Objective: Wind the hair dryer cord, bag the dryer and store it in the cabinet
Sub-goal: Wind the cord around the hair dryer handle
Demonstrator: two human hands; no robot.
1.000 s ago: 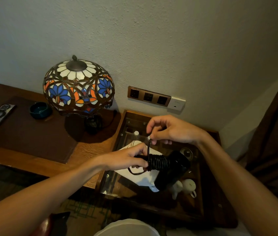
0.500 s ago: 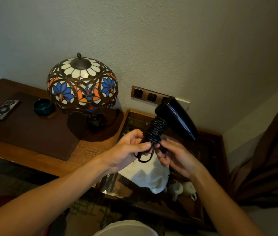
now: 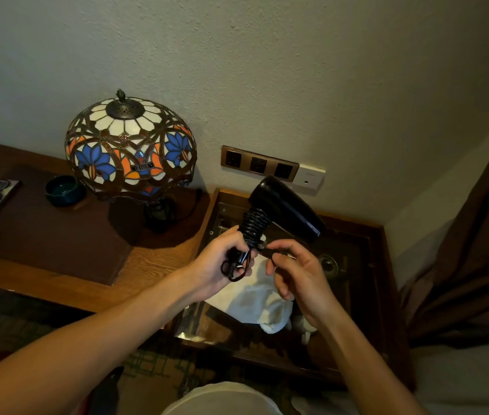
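Above the glass-topped cabinet (image 3: 357,295), in the head view, both hands work at a black hair dryer (image 3: 288,209) held in the air. Its barrel points up and to the right, its handle slants down to the left, and the black cord (image 3: 253,226) lies in tight coils around that handle. The left hand (image 3: 222,262) is clamped around the lower end of the handle, with a small loose loop of cord hanging out beneath its fingers. The right hand (image 3: 300,277) is just beside it, thumb and forefinger pinched together on the free end of the cord at what looks like the plug, though that part is too dark to make out clearly; its other fingers are curled and loose.

Below the hands a white cloth bag (image 3: 255,304) lies crumpled on the cabinet top, apart from the dryer. Small pale pieces of crockery show beside the bag, partly hidden by the right wrist.

Left of the cabinet runs a wooden surface (image 3: 57,274) carrying a stained-glass lamp (image 3: 131,151), a dark green bowl (image 3: 63,190) and a flat dark object near the left edge. On the wall behind the dryer sits a brown socket strip (image 3: 258,164) with a white plate next to it. A brown curtain (image 3: 476,250) hangs at the right.
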